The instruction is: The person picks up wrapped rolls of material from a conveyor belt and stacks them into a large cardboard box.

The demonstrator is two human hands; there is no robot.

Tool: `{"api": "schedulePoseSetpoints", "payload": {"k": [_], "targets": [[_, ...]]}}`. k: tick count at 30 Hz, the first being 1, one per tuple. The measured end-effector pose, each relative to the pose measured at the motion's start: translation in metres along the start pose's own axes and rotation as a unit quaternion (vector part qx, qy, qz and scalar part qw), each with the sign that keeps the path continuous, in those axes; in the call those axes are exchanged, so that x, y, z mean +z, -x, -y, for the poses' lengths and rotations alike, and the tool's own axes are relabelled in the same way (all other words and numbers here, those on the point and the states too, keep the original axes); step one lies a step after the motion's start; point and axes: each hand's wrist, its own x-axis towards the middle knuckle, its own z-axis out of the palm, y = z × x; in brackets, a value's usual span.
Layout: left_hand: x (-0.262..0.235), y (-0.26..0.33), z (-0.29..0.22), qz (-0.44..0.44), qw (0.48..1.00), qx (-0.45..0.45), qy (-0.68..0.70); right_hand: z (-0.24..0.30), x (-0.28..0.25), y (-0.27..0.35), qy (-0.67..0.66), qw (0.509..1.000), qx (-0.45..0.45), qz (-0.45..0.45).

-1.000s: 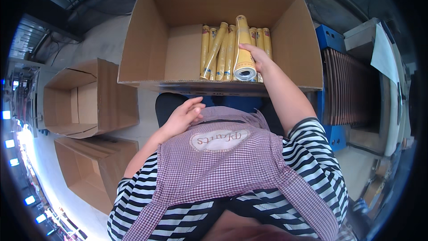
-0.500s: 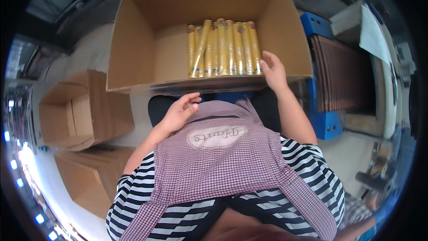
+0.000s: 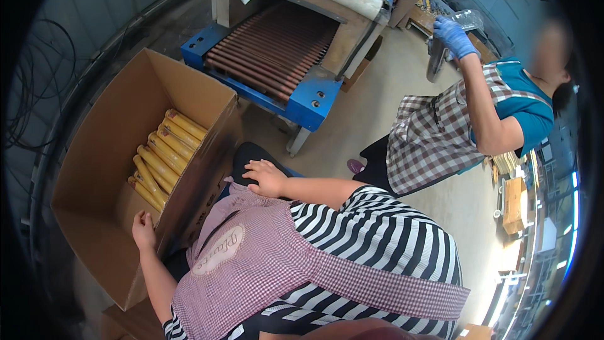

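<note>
My left hand [image 3: 144,230] hangs over the near wall of the large cardboard box [image 3: 94,157], its fingers curled in with nothing visible in them. Just beyond those fingers lies a row of yellow, shiny-wrapped tubes [image 3: 165,154], several of them side by side against the near wall. One tube leans slightly askew from its neighbours. My right hand [image 3: 265,178] rests on my dark-clad knee [image 3: 250,154] with fingers apart and holds nothing. It is outside the box, to the right of it.
Beyond the box stands a blue-framed roller conveyor [image 3: 277,47] leading into a pale machine housing [image 3: 352,9]. At right a co-worker [image 3: 440,126] in a checked apron lifts a blue-gloved hand [image 3: 454,36] beside a dark grey object [image 3: 435,60]. Black cables [image 3: 41,88] hang at far left.
The view has swung to the right, bringing the conveyor and co-worker into sight. My right hand has left the box edge for my knee; my left hand has moved from my lap to the box.
</note>
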Motion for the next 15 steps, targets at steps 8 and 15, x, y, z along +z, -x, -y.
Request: {"api": "schedulePoseSetpoints", "payload": {"k": [8,15], "targets": [[-0.007,-0.004,0.026,-0.041,0.999,0.007,-0.021,0.004,-0.010,-0.006,-0.041,0.998,0.038,0.017],[-0.005,0.011,0.017,-0.040,0.997,0.007,-0.058,-0.006,0.007,-0.006,-0.056,0.996,0.057,0.025]]}}
